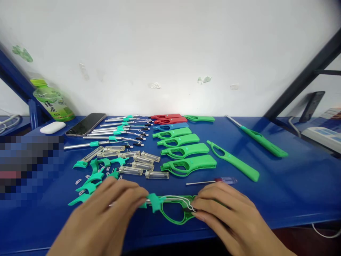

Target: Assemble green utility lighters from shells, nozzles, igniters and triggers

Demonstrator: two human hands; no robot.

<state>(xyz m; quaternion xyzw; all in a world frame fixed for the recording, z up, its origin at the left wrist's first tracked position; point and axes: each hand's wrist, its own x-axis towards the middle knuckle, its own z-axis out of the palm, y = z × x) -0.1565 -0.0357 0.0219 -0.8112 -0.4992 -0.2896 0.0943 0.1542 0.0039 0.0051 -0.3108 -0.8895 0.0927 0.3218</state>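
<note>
The left hand (106,209) pinches a teal plastic part (156,203); the right hand (231,213) pinches a black connector (189,210) at the near green lighter shell (179,223).

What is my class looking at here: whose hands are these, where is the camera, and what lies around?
There is no machine: these are one person's bare left hand and right hand. The single picture comes from a camera worn on that person's head, looking forward and down. Both hands hold an open green lighter handle, with white wires along it and a turquoise trigger beside the left hand. On the blue table lie metal lighter tubes, clear plastic tanks, loose turquoise triggers, a screwdriver, and handle shells in green, red and blue. A complete-looking green lighter lies at the right; a phone and a drink bottle are toward the back left.
</note>
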